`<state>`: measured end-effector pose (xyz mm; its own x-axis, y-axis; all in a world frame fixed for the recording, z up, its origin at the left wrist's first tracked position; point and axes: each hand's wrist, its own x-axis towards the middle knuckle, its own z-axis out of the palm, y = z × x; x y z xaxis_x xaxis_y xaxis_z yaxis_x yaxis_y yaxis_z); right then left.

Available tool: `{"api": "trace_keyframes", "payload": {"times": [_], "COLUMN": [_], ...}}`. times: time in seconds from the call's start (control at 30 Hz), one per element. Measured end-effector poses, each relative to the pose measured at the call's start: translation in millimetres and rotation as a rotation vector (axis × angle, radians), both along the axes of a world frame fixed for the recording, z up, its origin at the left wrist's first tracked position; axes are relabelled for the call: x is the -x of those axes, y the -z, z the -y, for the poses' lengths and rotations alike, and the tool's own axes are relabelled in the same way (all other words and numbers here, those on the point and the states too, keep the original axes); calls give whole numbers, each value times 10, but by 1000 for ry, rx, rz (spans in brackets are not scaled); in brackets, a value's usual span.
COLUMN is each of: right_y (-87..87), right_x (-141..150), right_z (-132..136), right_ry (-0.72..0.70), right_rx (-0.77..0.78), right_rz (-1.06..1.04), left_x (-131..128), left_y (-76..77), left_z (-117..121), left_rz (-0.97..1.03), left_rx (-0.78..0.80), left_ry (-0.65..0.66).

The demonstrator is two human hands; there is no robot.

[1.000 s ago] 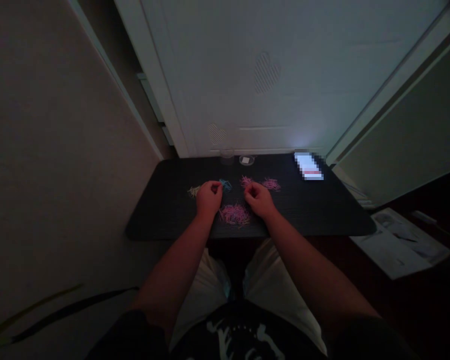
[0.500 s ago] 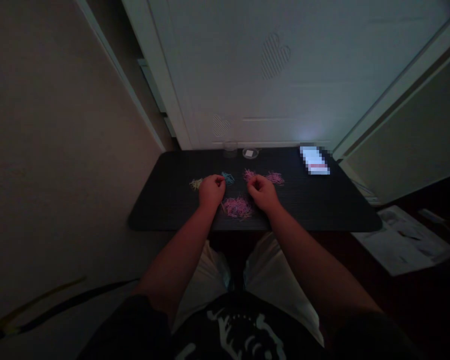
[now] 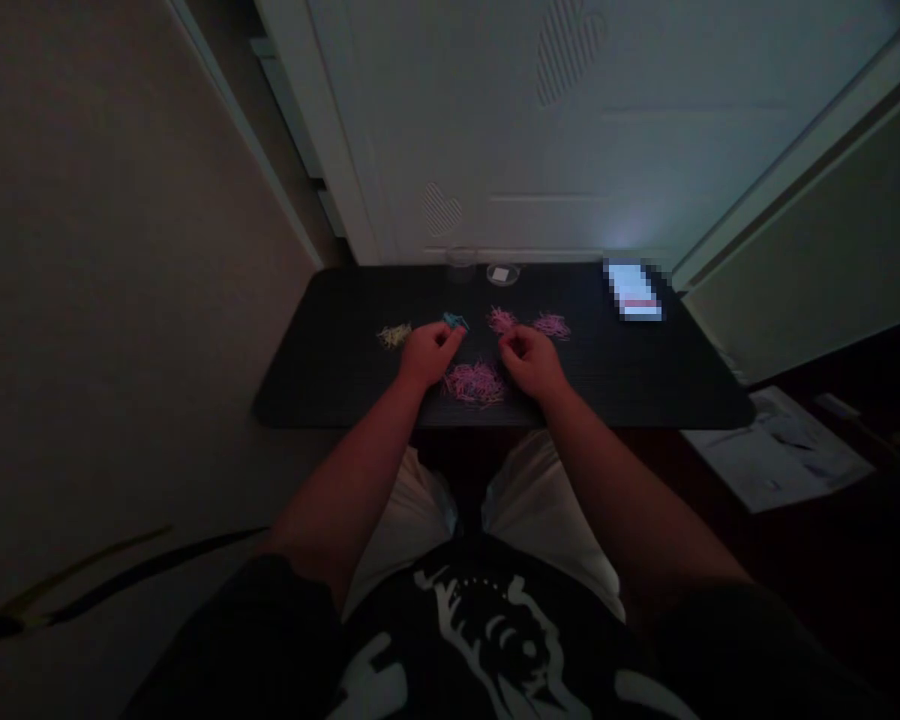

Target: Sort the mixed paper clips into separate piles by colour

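Note:
My left hand point(image 3: 429, 352) is closed in a pinch at the near side of a small heap of blue thin pieces point(image 3: 452, 320). Left of it lies a heap of pale yellow pieces point(image 3: 394, 336). My right hand point(image 3: 532, 360), its thumb and finger curled together, is just in front of a pink heap point(image 3: 501, 318). Another pink-violet heap point(image 3: 552, 325) lies beyond that hand to the right. Between my wrists sits a larger mixed heap, mostly pink and violet point(image 3: 474, 384). Whatever either pinch holds is too small to make out.
All heaps lie on a dark table point(image 3: 330, 360) standing against a white door point(image 3: 435, 110). At its back edge are a clear cup point(image 3: 461, 264) and a round clear lid point(image 3: 502, 274). A lit phone point(image 3: 634, 292) is at the back right. Papers point(image 3: 780, 450) lie lower right.
The camera has tilted, so the table appears higher. My left fingertips have shifted slightly right along the blue heap. My right hand has drawn back a little from the pink heap.

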<state>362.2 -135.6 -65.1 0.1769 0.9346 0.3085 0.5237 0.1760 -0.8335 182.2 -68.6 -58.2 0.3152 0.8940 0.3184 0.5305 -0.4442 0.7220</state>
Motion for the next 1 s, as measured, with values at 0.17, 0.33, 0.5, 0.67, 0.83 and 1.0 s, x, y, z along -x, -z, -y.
{"api": "trace_keyframes", "payload": {"times": [0.17,0.33,0.5,0.67,0.83,1.0], "right_y": [-29,-52,-52,-60,-87,-88], "right_x": [-101,-68,-33,-40,-27,-24], "right_z": [382,517,483,493,495,491], "right_ry": [-150,-206,-142,-159,-154,-139], "right_rx": [98,102,83,64,58,77], "right_rz": [13,132,214,257,281,262], "left_x": [8,3,146,303,188,68], "left_y": [2,-7,10,9,-31,-11], "left_z": [-7,-26,46,237,250,199], "left_rz": [-21,-32,-1,-176,-255,-269], "left_rx": [-27,-25,46,70,56,33], "left_ry": [17,-16,-41,18,48,103]}}
